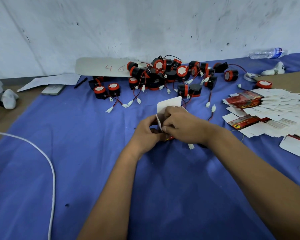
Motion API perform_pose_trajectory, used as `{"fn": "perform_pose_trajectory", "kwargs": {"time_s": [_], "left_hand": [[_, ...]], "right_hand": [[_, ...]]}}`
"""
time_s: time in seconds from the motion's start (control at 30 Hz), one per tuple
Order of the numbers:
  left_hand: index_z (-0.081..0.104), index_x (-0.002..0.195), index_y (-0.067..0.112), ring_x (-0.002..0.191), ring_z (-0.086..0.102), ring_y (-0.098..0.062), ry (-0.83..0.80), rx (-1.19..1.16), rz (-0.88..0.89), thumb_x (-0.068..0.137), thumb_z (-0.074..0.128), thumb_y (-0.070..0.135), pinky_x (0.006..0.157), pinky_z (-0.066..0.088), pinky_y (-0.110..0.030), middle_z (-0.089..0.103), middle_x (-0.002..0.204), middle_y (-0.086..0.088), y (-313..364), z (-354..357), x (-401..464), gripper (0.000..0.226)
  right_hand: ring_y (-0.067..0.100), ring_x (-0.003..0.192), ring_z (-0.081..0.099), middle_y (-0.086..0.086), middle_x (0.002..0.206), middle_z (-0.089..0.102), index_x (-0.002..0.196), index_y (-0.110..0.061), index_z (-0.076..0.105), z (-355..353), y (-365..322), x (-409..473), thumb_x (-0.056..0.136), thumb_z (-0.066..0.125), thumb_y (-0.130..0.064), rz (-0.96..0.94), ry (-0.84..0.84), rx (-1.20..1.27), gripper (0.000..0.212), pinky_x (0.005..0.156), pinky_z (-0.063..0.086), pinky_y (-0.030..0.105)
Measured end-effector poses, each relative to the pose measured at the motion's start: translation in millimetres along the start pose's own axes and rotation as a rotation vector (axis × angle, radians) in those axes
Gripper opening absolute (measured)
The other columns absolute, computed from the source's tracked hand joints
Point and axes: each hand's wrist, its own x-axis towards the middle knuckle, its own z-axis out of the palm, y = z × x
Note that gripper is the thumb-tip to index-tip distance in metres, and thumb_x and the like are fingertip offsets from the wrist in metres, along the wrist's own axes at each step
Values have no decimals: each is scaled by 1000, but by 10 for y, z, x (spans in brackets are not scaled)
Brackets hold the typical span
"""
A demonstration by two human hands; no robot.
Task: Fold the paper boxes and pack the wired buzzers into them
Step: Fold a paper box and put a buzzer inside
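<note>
A paper box [170, 104], white inside and red outside, is held in the middle of the blue cloth between both hands. My left hand [146, 130] grips its near left side, and a white side flap stands up between the hands. My right hand [182, 124] curls over the box from the right, fingers on its flaps. A white top flap sticks up behind the fingers. A white connector [190, 146] lies under my right wrist. A pile of black-and-red wired buzzers [164, 73] lies behind. Flat unfolded boxes [267, 108] fan out at the right.
A white cable [48, 163] curves across the cloth at the left. A phone [53, 89], a pen [80, 82] and papers lie at the back left. A water bottle [267, 53] and a white controller [274, 68] are at the back right. A cardboard sheet marked 46 leans on the wall.
</note>
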Motion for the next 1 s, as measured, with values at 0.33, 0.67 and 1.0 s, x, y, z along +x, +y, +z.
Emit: {"fn": "perform_pose_trajectory", "kwargs": {"time_s": [0.33, 0.67, 1.0], "left_hand": [[68, 99, 4, 62, 52, -14, 143, -125, -182, 106, 53, 30, 54, 39, -21, 62, 81, -7, 78, 110, 44, 31], [75, 98, 18, 86, 70, -3, 362, 59, -7, 91, 72, 8, 77, 57, -23, 76, 96, 7, -12, 336, 110, 13], [76, 101, 14, 99, 73, -34, 388, -50, 33, 86, 69, -10, 87, 61, -52, 78, 104, -10, -46, 130, 155, 29]], "right_hand": [[16, 90, 59, 0, 94, 64, 81, -16, 81, 44, -4, -168, 87, 73, -15, -25, 198, 55, 10, 84, 46, 37], [17, 48, 61, -2, 86, 70, 102, -17, 71, 50, 492, -219, 100, 61, -27, 534, 718, 665, 14, 51, 52, 34], [21, 50, 68, 5, 80, 75, 102, -13, 73, -34, 302, -28, 87, 80, -23, 328, 164, 422, 20, 45, 53, 29]]}}
